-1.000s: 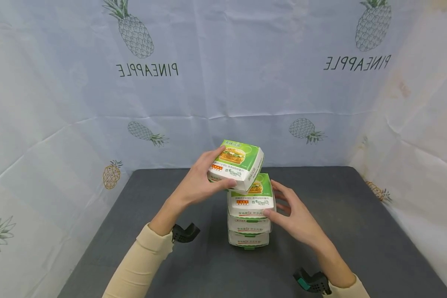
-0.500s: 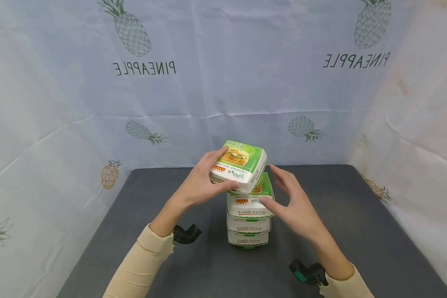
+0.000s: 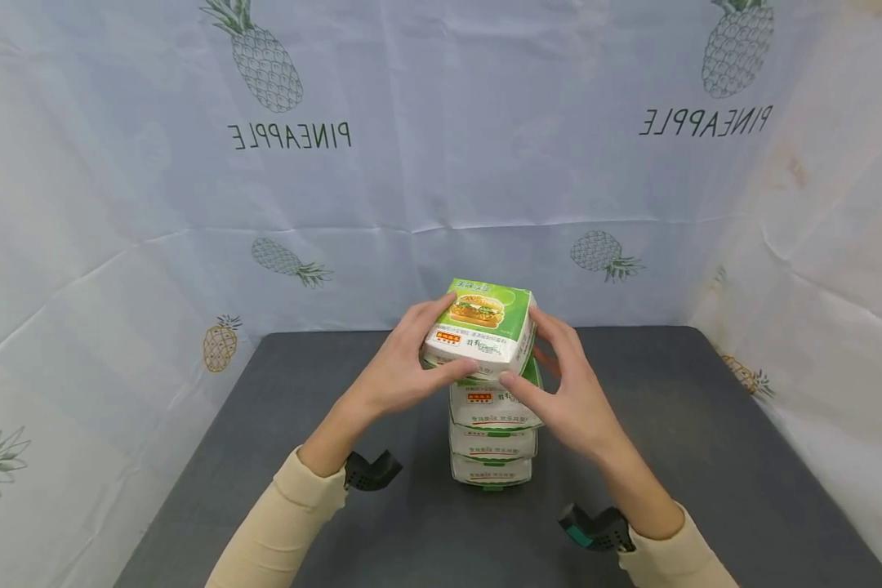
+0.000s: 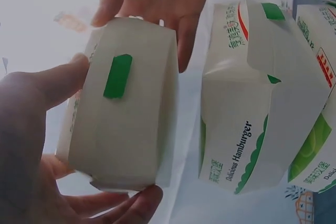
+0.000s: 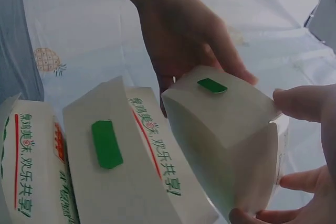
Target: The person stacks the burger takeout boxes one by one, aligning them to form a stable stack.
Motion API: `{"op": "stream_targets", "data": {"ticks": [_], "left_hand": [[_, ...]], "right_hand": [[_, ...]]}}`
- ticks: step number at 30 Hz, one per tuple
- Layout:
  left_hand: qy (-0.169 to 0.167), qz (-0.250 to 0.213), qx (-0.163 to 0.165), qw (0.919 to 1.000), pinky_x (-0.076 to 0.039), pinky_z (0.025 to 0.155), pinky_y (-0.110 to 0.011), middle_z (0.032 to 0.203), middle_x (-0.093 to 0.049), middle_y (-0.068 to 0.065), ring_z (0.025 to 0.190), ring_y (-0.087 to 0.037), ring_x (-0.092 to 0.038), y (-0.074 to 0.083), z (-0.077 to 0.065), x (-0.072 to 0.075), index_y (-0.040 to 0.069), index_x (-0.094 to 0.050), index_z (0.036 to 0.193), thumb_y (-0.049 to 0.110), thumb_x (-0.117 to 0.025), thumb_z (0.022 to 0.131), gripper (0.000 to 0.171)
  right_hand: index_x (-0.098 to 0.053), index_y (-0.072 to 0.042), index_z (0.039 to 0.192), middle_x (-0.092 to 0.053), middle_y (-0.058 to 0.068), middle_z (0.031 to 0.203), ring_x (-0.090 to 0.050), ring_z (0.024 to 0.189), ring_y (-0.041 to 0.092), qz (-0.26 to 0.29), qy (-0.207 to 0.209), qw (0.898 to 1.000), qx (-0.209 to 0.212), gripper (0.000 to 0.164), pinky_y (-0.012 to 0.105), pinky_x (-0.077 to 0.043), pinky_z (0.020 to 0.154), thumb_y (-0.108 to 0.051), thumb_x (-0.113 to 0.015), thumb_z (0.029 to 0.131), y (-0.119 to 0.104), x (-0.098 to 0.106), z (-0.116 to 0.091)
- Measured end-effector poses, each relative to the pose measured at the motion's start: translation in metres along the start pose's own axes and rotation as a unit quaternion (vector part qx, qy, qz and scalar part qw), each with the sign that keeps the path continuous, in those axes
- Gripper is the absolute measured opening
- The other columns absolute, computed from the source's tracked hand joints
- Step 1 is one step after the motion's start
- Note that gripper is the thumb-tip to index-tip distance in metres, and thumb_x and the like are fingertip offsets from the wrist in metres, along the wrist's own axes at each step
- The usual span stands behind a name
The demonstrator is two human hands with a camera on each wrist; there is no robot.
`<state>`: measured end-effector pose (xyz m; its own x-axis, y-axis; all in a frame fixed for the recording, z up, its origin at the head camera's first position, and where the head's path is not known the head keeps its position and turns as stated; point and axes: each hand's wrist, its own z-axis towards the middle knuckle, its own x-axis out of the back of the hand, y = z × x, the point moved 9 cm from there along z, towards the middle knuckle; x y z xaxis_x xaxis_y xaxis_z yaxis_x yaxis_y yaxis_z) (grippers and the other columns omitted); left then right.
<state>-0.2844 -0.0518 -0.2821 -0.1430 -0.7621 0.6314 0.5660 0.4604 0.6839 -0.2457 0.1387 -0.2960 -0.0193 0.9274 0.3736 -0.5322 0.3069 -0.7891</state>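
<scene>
A green and white hamburger box with a burger picture on its lid is held tilted in the air. My left hand grips its left side, thumb at the near face and fingers along the far side. My right hand holds the right side, thumb near the front lower corner. Below stands a stack of similar boxes, its top box partly hidden by the held one. The left wrist view shows a gap between the held box and the top stacked box.
The stack's lower boxes rest on a dark grey table, slightly out of line with one another. A pale cloth printed with pineapples hangs behind and along both sides. Each wrist wears a black device.
My right hand has left the top stacked box, moved up and left, and now holds the raised box. My left hand has carried that box slightly to the right.
</scene>
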Motion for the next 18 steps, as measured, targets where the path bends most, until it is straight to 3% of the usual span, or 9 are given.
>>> {"op": "stream_targets", "data": {"ticks": [8, 15, 18], "left_hand": [[0.024, -0.045, -0.039, 0.9979, -0.047, 0.103, -0.043, 0.151, -0.039, -0.008, 0.131, -0.021, -0.046, 0.004, -0.006, 0.003, 0.018, -0.036, 0.159, 0.03, -0.073, 0.095, 0.075], [0.043, -0.081, -0.052, 0.9944, -0.047, 0.104, -0.043, 0.15, -0.041, -0.008, 0.132, -0.024, -0.045, 0.004, -0.012, 0.001, 0.017, -0.042, 0.156, 0.031, -0.07, 0.098, 0.066], [0.049, -0.085, -0.049, 0.994, -0.048, 0.104, -0.042, 0.15, -0.041, -0.008, 0.131, -0.024, -0.045, 0.005, -0.014, -0.002, 0.017, -0.043, 0.156, 0.028, -0.07, 0.098, 0.065]], "right_hand": [[-0.027, -0.018, 0.162, -0.026, 0.006, 0.162, -0.026, 0.15, 0.03, 0.05, -0.023, 0.998, -0.024, 0.075, 0.045, -0.032, 0.117, -0.011, -0.067, 0.099, 0.005, 0.009, 0.004], [-0.029, -0.013, 0.161, -0.028, 0.005, 0.162, -0.031, 0.146, 0.025, 0.117, -0.048, 0.992, -0.019, 0.069, 0.023, -0.037, 0.11, -0.004, -0.06, 0.1, 0.009, 0.016, 0.008], [-0.029, -0.009, 0.16, -0.028, 0.009, 0.162, -0.032, 0.145, 0.024, 0.131, -0.056, 0.99, -0.014, 0.067, 0.02, -0.039, 0.107, -0.002, -0.057, 0.101, 0.012, 0.016, 0.007]]}}
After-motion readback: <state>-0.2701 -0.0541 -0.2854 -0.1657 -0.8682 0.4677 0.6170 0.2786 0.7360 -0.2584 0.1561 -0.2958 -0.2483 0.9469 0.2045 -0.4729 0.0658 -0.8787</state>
